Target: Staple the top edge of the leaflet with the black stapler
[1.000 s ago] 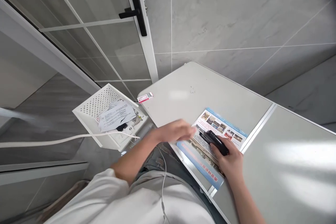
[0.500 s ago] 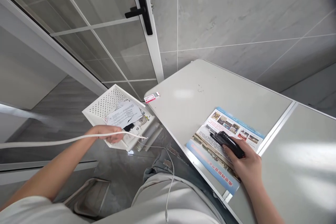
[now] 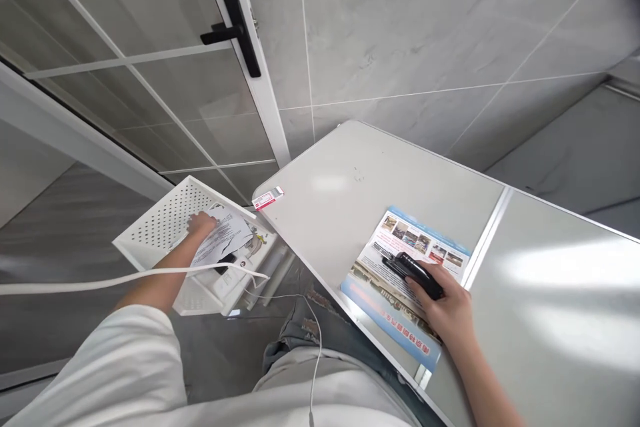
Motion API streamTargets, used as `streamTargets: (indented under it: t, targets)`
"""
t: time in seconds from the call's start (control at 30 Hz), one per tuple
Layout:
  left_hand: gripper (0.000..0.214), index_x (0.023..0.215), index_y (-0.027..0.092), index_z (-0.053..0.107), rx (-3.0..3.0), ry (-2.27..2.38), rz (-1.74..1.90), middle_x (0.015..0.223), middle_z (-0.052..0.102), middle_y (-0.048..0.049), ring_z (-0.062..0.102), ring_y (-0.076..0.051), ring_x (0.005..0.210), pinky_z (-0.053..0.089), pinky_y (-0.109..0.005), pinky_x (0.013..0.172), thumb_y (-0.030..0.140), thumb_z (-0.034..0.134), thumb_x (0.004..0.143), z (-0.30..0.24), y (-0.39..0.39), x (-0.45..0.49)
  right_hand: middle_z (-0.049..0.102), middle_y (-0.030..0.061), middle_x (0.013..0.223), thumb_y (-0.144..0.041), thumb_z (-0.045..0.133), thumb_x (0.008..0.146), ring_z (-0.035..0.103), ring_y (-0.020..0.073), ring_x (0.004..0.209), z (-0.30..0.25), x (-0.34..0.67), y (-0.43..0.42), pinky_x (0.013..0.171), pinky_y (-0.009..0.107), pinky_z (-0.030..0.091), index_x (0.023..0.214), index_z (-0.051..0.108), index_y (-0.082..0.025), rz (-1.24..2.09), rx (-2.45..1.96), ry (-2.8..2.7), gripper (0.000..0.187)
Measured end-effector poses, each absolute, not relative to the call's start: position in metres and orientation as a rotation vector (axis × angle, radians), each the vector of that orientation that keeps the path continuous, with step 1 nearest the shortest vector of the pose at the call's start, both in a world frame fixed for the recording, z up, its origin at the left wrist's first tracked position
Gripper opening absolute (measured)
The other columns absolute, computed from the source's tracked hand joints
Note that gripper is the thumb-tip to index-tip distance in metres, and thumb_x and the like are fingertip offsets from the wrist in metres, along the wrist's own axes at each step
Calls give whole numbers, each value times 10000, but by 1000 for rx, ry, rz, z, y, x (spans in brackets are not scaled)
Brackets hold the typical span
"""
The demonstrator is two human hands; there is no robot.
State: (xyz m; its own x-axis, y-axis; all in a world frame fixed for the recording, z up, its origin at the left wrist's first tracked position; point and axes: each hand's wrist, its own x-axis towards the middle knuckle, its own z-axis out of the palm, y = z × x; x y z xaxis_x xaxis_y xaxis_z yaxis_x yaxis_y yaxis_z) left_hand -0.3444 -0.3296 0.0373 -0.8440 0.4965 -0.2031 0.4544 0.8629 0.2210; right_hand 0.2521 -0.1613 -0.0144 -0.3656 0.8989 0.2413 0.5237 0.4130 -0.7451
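My right hand [image 3: 447, 310] rests on a colour leaflet [image 3: 405, 273] lying near the front edge of the white table [image 3: 350, 193], with its fingers wrapped round a black stapler [image 3: 413, 272]. My left hand [image 3: 200, 223] reaches down into a white perforated tray [image 3: 160, 223] beside the table and lies on the printed papers [image 3: 223, 237] in it. How its fingers are set is hard to make out.
A small red-and-white label [image 3: 267, 198] lies at the table's left corner. A white cable [image 3: 125, 277] crosses in front of the tray. Behind stands a glass door with a black handle [image 3: 235, 30] and a grey tiled wall. A seam [image 3: 487, 240] divides the tabletop.
My left hand left the leaflet, swung left over the cable and went into the tray onto the papers. My right hand stayed on the stapler.
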Motion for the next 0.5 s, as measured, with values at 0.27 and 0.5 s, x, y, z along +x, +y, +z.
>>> streamTargets:
  t: [0.27, 0.5]
  targets:
    - [177, 955, 218, 654, 1801, 2685, 570, 965, 680, -73, 637, -239, 915, 486, -354, 857, 274, 491, 996, 53, -266, -283, 756, 31, 1085, -455, 707, 958, 723, 258, 964, -10, 251, -161, 842, 361, 580, 1165, 739, -289, 786, -1164, -2048, 267]
    - [307, 1207, 206, 704, 2109, 2197, 396, 1271, 677, -119, 602, -304, 1139, 483, -444, 1049, 316, 554, 963, 44, -214, -277, 749, 50, 1103, -441, 697, 964, 714, 270, 996, -9, 250, -161, 873, 394, 573, 1174, 729, -280, 828, -1148, -2028, 267]
